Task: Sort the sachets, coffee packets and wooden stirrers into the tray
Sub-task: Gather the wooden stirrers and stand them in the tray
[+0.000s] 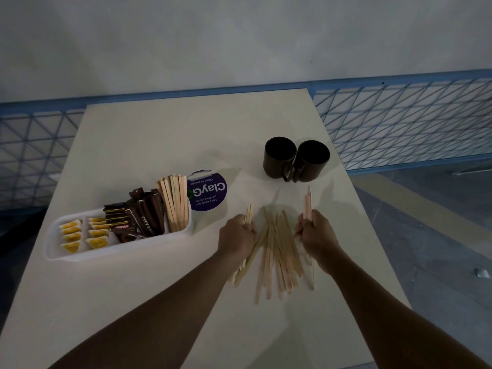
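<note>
A white tray (53, 251) lies at the table's left. It holds yellow sachets (72, 233) on the left, brown coffee packets (138, 217) in the middle and a bundle of wooden stirrers (175, 203) on the right. Several loose wooden stirrers (277, 259) lie fanned on the table between my hands. My left hand (237, 235) is closed around a few stirrers at the pile's left side. My right hand (316, 233) grips a few stirrers that stick up and down from the fist, at the pile's right side.
Two dark mugs (295, 159) stand side by side behind the pile. A round purple sticker (210, 193) lies flat just right of the tray. The pale table (159, 134) ends at a blue mesh rail (399, 121) behind and drops off on the right.
</note>
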`<action>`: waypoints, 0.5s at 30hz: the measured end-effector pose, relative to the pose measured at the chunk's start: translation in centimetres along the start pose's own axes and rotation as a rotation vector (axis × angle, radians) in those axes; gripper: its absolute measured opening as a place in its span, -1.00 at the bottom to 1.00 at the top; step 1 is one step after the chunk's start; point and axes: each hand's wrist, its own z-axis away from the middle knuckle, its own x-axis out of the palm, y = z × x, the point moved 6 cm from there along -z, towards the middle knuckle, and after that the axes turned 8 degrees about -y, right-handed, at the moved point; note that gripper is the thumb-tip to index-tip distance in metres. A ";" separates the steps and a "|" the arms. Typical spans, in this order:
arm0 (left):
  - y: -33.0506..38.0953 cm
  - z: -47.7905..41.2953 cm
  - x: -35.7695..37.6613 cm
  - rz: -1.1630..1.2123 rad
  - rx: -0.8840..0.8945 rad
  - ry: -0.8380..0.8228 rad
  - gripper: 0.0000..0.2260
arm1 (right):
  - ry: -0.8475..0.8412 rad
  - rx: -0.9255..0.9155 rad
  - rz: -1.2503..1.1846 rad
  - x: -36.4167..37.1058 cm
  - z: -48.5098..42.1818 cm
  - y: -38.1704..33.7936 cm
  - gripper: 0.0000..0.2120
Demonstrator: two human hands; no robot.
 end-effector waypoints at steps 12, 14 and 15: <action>3.0 0.0 -3.2 0.380 0.102 -0.043 -0.86 | -0.002 -0.177 -0.085 1.2 0.0 -7.3 -0.74; 3.9 -0.1 -4.3 0.383 0.139 -0.038 -0.86 | -0.001 -0.229 -0.128 1.9 0.3 -9.2 -0.71; 4.3 0.0 -4.8 0.395 0.160 -0.035 -0.85 | 0.006 -0.262 -0.136 2.2 0.4 -10.1 -0.71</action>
